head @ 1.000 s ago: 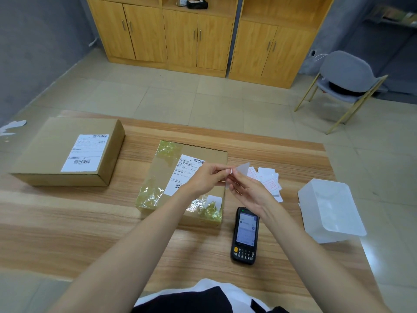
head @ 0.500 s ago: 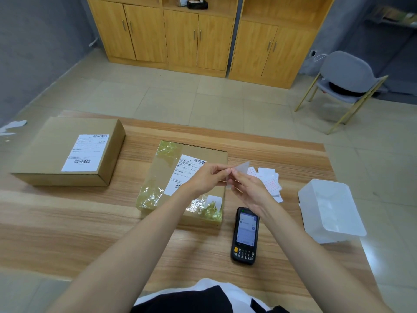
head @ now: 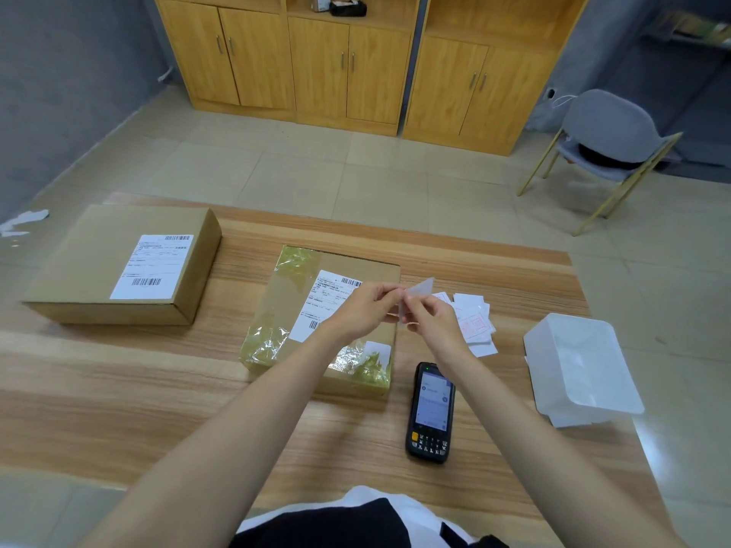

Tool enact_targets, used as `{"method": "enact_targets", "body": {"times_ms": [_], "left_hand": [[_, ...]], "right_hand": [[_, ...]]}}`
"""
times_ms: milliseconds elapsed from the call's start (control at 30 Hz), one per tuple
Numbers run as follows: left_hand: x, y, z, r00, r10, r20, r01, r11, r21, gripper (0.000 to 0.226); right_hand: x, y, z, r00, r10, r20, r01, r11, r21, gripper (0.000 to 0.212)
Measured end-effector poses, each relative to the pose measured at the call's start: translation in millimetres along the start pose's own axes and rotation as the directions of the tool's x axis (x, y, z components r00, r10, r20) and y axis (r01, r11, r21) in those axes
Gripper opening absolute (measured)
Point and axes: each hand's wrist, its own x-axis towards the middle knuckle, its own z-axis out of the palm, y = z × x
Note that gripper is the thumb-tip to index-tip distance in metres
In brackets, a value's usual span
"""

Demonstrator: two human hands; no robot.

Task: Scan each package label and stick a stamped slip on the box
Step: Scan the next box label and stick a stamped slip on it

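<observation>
My left hand (head: 362, 308) and my right hand (head: 429, 320) meet above the right edge of a taped cardboard box (head: 285, 306), both pinching a small white slip (head: 420, 289) whose top corner sticks up. That box carries a white shipping label (head: 330, 294) and a small white slip (head: 376, 350) near its front right corner. A larger cardboard box (head: 99, 251) with its own label (head: 152, 265) lies at the left. Several stamped slips (head: 474, 324) lie loose to the right of my hands. The black handheld scanner (head: 431, 411) lies on the table, screen lit.
A translucent white plastic bin (head: 585, 369) lies at the table's right edge. The wooden table (head: 118, 389) ends near my body. Beyond it are a tiled floor, wooden cabinets (head: 356, 65) and a grey chair (head: 609, 136).
My hands have stayed over the box's right edge, working the slip between their fingertips; the slip's free corner has shifted slightly. Nothing else moved.
</observation>
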Motion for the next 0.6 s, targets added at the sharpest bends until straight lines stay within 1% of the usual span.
{"method": "enact_targets", "body": {"times_ms": [133, 267, 333, 467, 600], "left_hand": [[0.2, 1.8, 1.7, 0.999, -0.03, -0.018, 0.03, 1.0, 0.001, 0.031], [-0.9, 1.5, 1.3, 0.999, -0.035, 0.009, 0.035, 0.999, -0.013, 0.036], [-1.9, 0.9, 1.4, 0.999, -0.039, 0.019, 0.039, 0.999, -0.011, 0.037], [-4.2, 3.1, 2.1, 0.999, -0.042, 0.03, 0.042, 0.999, -0.006, 0.033], [-4.7, 5.7, 1.8, 0.998, -0.067, 0.022, 0.067, 0.998, -0.012, 0.034]], "right_hand": [[1.3, 1.1, -4.2, 0.999, 0.021, -0.033, -0.02, 1.0, 0.021, 0.013], [3.8, 1.8, -7.4, 0.993, 0.117, -0.003, -0.116, 0.989, 0.093, 0.018], [4.1, 2.3, -7.9, 0.991, 0.132, 0.008, -0.133, 0.987, 0.092, 0.02], [2.9, 2.2, -7.4, 0.994, 0.11, -0.004, -0.109, 0.989, 0.095, 0.017], [2.1, 2.7, -6.3, 0.998, 0.041, -0.044, -0.039, 0.998, 0.04, 0.013]]}}
